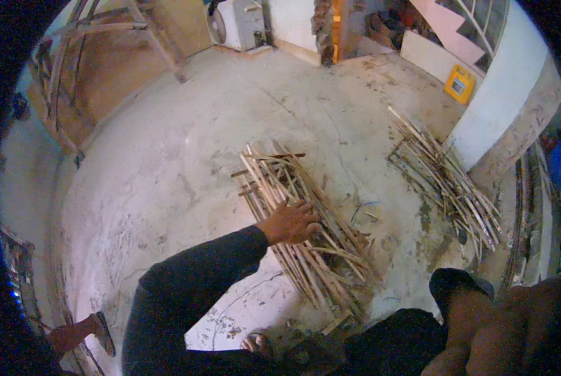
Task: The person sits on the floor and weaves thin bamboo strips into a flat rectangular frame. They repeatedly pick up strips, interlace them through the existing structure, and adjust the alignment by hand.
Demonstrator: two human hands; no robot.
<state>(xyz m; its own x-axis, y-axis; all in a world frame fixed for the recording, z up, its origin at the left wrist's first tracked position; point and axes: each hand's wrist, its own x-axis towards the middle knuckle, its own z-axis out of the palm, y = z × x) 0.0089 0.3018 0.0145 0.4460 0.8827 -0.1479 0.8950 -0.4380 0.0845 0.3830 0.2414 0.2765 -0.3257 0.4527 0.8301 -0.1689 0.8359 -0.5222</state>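
My left hand (291, 223), in a dark long sleeve, reaches in from the lower left. Palm down with its fingers apart, it rests on a long heap of thin wooden sticks (318, 266). The fingers look spread over the sticks rather than closed round one. Most sticks lie lengthwise, slanting from the upper left to the lower right; a few short dark pieces (250, 172) cross the far end. My right hand does not show.
Another stick pile (446, 182) lies right, near a pillar (506, 94). A yellow jerrycan (460, 84) and a white outdoor unit (240, 25) stand farther back. Wooden frames (67, 69) lean far left. Someone's bare skin (506, 326) shows lower right, and a sandalled foot (104, 334) lower left.
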